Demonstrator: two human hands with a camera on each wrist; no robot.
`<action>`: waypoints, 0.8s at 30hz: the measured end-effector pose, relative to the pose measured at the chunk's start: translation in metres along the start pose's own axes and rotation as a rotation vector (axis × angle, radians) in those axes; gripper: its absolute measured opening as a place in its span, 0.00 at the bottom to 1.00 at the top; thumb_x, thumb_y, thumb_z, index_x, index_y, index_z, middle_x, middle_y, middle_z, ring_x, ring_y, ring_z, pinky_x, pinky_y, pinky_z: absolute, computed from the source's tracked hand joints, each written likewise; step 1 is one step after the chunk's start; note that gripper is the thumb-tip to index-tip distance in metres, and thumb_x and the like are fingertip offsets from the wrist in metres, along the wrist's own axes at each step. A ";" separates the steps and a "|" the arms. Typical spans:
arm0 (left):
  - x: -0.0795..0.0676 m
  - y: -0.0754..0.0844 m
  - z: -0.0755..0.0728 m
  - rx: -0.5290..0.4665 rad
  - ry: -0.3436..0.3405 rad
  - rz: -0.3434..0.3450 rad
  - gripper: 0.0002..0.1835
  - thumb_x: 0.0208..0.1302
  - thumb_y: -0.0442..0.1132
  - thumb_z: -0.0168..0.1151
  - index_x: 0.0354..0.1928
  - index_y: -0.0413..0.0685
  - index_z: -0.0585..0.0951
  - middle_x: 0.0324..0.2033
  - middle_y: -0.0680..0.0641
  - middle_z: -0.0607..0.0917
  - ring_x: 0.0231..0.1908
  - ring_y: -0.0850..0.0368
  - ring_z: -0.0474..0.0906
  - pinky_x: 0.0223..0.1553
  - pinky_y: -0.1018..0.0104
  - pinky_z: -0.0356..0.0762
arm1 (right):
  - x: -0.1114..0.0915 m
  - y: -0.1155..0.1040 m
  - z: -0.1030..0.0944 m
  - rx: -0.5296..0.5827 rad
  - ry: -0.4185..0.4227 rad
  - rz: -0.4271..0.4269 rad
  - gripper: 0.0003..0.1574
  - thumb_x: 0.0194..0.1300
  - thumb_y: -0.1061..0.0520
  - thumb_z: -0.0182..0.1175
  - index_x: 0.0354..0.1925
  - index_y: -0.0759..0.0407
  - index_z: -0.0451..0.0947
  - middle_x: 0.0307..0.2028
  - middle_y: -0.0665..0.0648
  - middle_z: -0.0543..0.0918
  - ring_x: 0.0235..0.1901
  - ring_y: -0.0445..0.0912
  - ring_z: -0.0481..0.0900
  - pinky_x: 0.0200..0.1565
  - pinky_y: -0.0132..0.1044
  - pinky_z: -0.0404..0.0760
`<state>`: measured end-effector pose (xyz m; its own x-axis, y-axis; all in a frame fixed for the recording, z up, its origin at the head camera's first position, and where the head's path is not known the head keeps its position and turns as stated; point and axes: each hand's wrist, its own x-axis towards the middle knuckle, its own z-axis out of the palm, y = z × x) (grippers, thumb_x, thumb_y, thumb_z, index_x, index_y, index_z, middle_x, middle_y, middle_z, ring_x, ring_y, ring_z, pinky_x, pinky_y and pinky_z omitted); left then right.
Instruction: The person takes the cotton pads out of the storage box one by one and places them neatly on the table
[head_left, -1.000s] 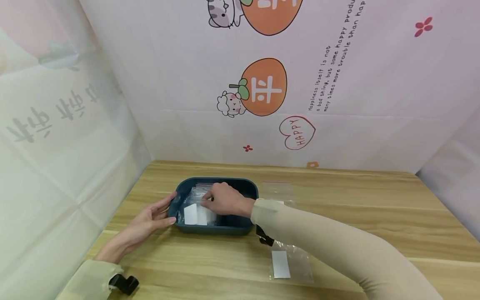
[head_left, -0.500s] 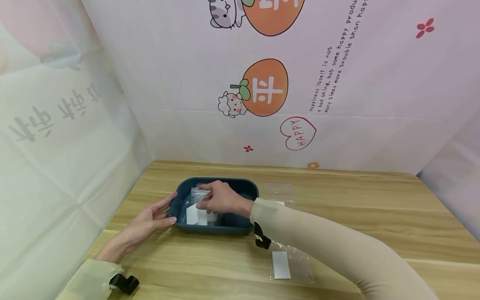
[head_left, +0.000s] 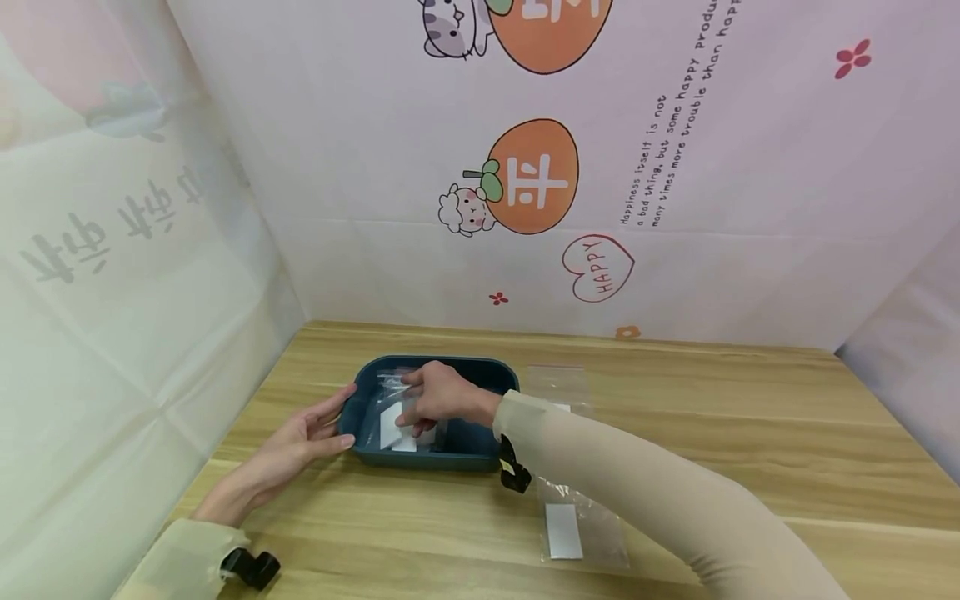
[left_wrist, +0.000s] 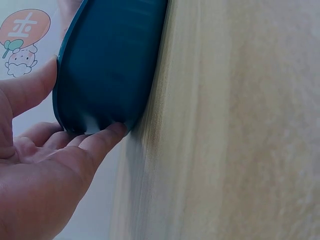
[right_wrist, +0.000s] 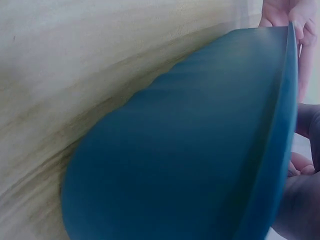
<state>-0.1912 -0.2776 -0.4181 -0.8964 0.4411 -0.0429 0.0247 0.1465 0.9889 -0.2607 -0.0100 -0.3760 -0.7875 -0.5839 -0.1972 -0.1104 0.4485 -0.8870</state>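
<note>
In the head view, a dark blue rectangular bin (head_left: 442, 461) sits on the wooden table. My left hand (head_left: 296, 442) holds its left end; in the left wrist view the thumb (left_wrist: 37, 85) is at the rim and the fingers lie against the end wall. Inside the bin, clear plastic zip bags (head_left: 386, 385) with white cards (head_left: 389, 427) lie toward the left. My right hand (head_left: 442, 396) reaches in over them, forefinger and thumb spread apart at the bags. Whether it pinches one I cannot tell. The right wrist view mostly shows the bin's outer wall (right_wrist: 175, 150).
Right of the bin, a clear zip bag (head_left: 600, 533) with a white card (head_left: 562, 531) lies on the table (head_left: 420, 533). Farther back is another clear bag (head_left: 558, 382), partly behind the right forearm. Printed cloth (head_left: 375, 167) hangs behind the table and at the sides.
Forefinger and thumb of the right hand have spread apart over the bags. The white card at the left of the bin has shifted a little right. The left hand stays at the bin's end.
</note>
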 end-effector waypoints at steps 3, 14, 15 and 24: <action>0.000 0.000 0.001 0.002 -0.003 0.003 0.46 0.76 0.33 0.63 0.85 0.45 0.46 0.83 0.39 0.43 0.77 0.30 0.48 0.61 0.72 0.70 | -0.001 0.002 -0.002 0.006 0.000 -0.003 0.45 0.66 0.65 0.74 0.76 0.67 0.67 0.70 0.68 0.74 0.28 0.54 0.90 0.39 0.47 0.89; 0.001 0.000 0.001 0.005 0.007 -0.007 0.46 0.76 0.33 0.63 0.85 0.45 0.46 0.83 0.39 0.42 0.77 0.30 0.49 0.62 0.70 0.70 | -0.015 0.002 -0.003 -0.017 -0.006 -0.042 0.45 0.65 0.65 0.74 0.77 0.61 0.69 0.71 0.62 0.76 0.31 0.57 0.90 0.38 0.44 0.89; 0.000 0.001 0.001 0.009 0.010 -0.010 0.46 0.76 0.33 0.63 0.86 0.46 0.46 0.83 0.39 0.42 0.78 0.30 0.49 0.62 0.70 0.70 | -0.016 0.002 -0.003 -0.015 -0.005 -0.049 0.45 0.66 0.65 0.74 0.77 0.60 0.69 0.72 0.61 0.75 0.31 0.57 0.90 0.38 0.44 0.88; 0.000 0.000 0.003 0.000 0.008 -0.005 0.45 0.76 0.30 0.61 0.85 0.44 0.46 0.83 0.38 0.42 0.78 0.29 0.47 0.61 0.72 0.70 | -0.026 0.006 -0.019 0.048 -0.012 -0.118 0.44 0.67 0.65 0.73 0.76 0.64 0.68 0.76 0.58 0.69 0.32 0.60 0.89 0.40 0.40 0.88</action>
<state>-0.1900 -0.2752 -0.4183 -0.9000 0.4333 -0.0465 0.0205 0.1486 0.9887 -0.2521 0.0207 -0.3683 -0.7635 -0.6388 -0.0947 -0.1726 0.3431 -0.9233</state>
